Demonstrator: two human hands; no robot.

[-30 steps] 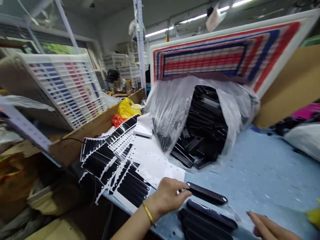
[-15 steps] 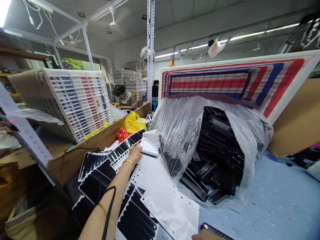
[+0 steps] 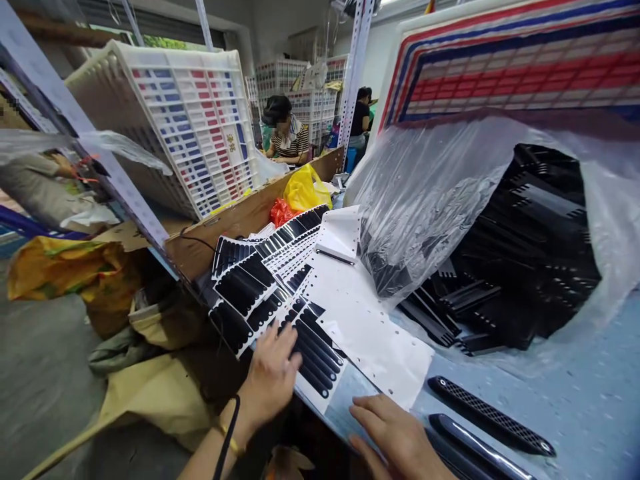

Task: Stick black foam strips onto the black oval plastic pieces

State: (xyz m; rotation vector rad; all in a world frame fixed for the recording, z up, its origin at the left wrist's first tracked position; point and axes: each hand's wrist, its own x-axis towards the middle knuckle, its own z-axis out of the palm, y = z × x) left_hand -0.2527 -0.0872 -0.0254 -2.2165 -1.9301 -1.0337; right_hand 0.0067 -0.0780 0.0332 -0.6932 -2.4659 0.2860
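Note:
My left hand (image 3: 275,363), fingers spread, is over the near end of the sheets of black strip stickers (image 3: 313,350). It looks empty. My right hand (image 3: 390,427) is at the table's near edge, thumb apart from its stretched fingers, with nothing visible in it. Right of that hand lie a black piece with a mesh pattern (image 3: 493,415) and a smooth, glossy black piece (image 3: 480,445). White backing sheets (image 3: 380,347) with punched-looking dots lie between the stickers and a clear plastic bag (image 3: 425,200). A thin black bar (image 3: 335,257) rests on the white paper.
Many black slotted plastic parts (image 3: 540,267) spill from the bag, which sits in a tipped striped basket (image 3: 450,87). A wooden board (image 3: 235,223) edges the table at left. Beyond it stands a white crate (image 3: 195,127). Yellow (image 3: 307,187) and red bags lie behind the stickers. A co-worker (image 3: 287,140) sits farther back.
My left hand has drawn back from the far sheets to the near stickers. My right hand has come further into view, off the mesh-patterned piece. The view has tilted down and shifted left.

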